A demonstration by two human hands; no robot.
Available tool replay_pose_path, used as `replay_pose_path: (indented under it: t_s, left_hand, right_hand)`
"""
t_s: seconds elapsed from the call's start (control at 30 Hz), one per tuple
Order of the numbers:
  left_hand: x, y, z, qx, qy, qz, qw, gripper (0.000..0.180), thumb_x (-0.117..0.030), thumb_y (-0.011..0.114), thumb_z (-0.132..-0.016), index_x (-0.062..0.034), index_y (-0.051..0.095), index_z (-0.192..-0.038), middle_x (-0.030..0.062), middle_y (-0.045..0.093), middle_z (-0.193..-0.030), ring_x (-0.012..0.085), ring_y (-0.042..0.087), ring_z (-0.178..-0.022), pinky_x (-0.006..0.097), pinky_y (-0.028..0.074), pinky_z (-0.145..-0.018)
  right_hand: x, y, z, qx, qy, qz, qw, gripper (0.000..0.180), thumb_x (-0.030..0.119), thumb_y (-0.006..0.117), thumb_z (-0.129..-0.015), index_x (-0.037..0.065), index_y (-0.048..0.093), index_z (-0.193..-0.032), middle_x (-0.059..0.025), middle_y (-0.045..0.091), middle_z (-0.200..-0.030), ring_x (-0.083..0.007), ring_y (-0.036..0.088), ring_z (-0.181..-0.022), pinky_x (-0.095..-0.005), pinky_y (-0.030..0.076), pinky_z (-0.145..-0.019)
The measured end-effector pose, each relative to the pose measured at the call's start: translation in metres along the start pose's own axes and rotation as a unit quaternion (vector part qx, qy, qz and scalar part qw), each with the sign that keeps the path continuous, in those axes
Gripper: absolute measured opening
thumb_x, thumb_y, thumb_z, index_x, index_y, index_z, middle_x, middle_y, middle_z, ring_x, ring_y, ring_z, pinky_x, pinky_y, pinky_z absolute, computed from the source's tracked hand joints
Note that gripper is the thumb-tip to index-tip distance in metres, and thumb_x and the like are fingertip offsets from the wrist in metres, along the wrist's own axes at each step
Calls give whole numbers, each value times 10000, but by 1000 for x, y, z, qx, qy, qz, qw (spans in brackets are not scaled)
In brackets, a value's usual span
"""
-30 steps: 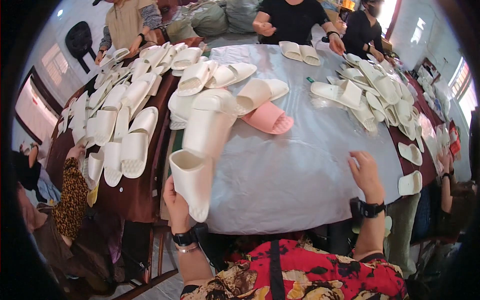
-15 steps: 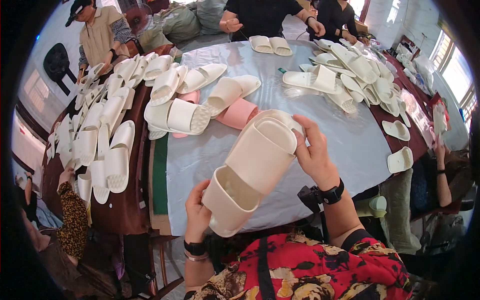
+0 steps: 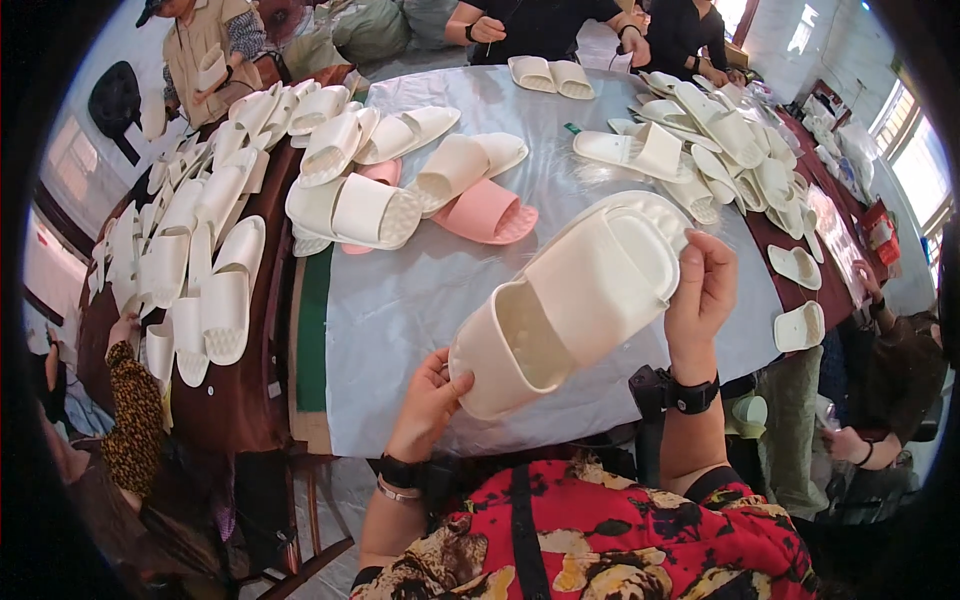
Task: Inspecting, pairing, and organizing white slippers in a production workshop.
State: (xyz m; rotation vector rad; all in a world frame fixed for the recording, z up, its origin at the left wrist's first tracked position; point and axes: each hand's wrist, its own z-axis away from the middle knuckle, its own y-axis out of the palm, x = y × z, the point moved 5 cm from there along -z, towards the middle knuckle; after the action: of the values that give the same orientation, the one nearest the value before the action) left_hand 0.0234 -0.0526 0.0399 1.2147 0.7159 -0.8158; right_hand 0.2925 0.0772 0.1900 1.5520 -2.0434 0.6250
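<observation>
A pair of cream-white slide slippers is held tilted above the table, one laid against the other, toe ends pointing opposite ways. My left hand pinches the lower-left end, its thumb on the near edge. At the upper-right end, my right hand grips the rim between thumb and fingers. Just beyond them on the table lie a pink slipper and a white slipper. Part of the fingers of each hand is hidden behind the slippers.
A pale plastic sheet covers the table. White slippers are heaped on the left and right; a pair lies at the far edge. Co-workers stand around, and a person's hand touches the left heap.
The held slippers have moved up and to the right and turned flatter, both my hands going with them. At the far left, a co-worker now has a slipper lifted off the heap.
</observation>
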Motion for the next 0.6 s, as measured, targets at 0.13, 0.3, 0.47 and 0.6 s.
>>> replay_pose_path:
  t_s: [0.13, 0.3, 0.47, 0.6]
  left_hand:
    - [2, -3, -1, -25, -21, 53, 998, 290, -119, 647, -899, -5, 538, -1142, 87, 646, -1040, 167, 632, -936, 303, 522, -817]
    - [-11, -30, -5, -57, 43, 64, 995, 230, -163, 589, -940, -7, 569, -1108, 70, 652, -1033, 153, 631, -934, 307, 514, -839]
    - [-25, -34, -28, -51, 6, -58, 997, 290, -207, 575, -950, 5, 590, -1148, 59, 650, -1034, 123, 612, -912, 267, 485, -819]
    - [-34, -1, -79, 9, -17, -222, 975, 339, -220, 570, -952, 19, 570, -1192, 54, 638, -1074, 129, 603, -926, 274, 481, -823]
  right_hand:
    - [-2, -16, -5, 5, 5, 6, 1000, 175, 58, 496, -959, -17, 557, -1104, -36, 575, -899, -51, 490, -743, -196, 423, -683]
    - [-6, -90, -36, -151, -44, 148, 976, 190, 94, 511, -964, -20, 567, -1106, -60, 603, -959, -98, 539, -795, -225, 452, -727]
    - [-7, -159, -48, -189, -137, 259, 937, 239, 116, 512, -972, -49, 553, -1141, -117, 593, -1108, -164, 567, -985, -277, 454, -897]
    - [4, -162, -38, -178, -146, 266, 936, 227, 85, 506, -967, -61, 553, -1134, -133, 594, -1119, -173, 570, -1004, -287, 450, -915]
